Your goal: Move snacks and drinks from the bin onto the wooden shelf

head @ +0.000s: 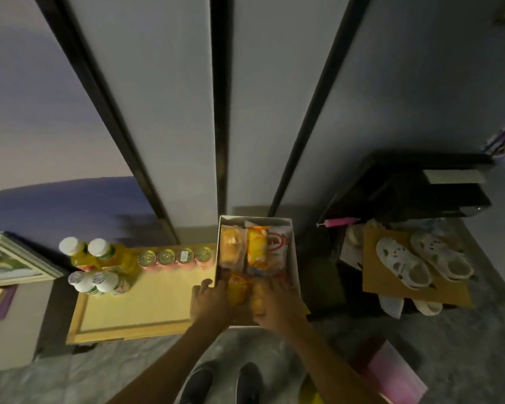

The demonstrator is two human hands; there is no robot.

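A white bin (294,252) stands on the floor right of the pale wooden shelf (146,304). Inside lie several snack packets: an orange-yellow one (257,247), a clear bun pack (231,249) and a white-red pack (279,243). My left hand (209,301) rests at the bin's near left edge, fingers curled on an orange packet (237,290). My right hand (277,307) closes on a bun-like snack (258,300) at the bin's near end. On the shelf stand yellow juice bottles (99,258), white bottles (98,282) and a row of cans (174,256).
A framed picture (9,259) leans at the left. A cardboard sheet with white clogs (423,263) lies right of the bin, below a dark rack (414,188). My dark shoes (222,386) and a pink box (391,371) are on the grey floor.
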